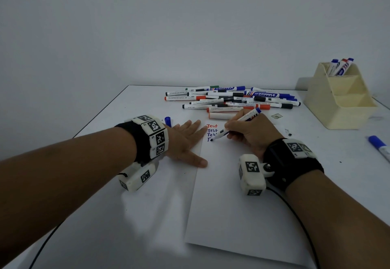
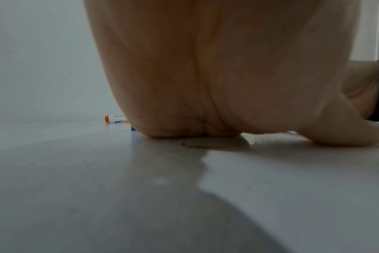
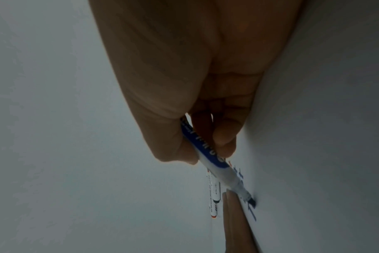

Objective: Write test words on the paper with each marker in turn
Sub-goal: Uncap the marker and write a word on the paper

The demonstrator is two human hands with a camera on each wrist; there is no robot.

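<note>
A white sheet of paper (image 1: pixel 242 201) lies on the table with "Test" written once in red and below it in blue, near its top left corner. My right hand (image 1: pixel 251 133) grips an uncapped blue marker (image 1: pixel 236 124) in a writing hold, its tip touching the paper at the lowest, partly written word. In the right wrist view the blue marker (image 3: pixel 216 164) runs from thumb and fingers down to the paper (image 3: pixel 325 154). My left hand (image 1: pixel 185 140) lies flat with fingers spread, pressing the paper's left edge. A blue cap (image 1: pixel 167 121) lies beyond that hand.
A pile of several markers (image 1: pixel 232 100) lies at the back of the table. A cream desk organiser (image 1: pixel 339 100) with markers in its top stands back right. One blue marker (image 1: pixel 379 146) lies at the right edge. A black cable runs under my right forearm.
</note>
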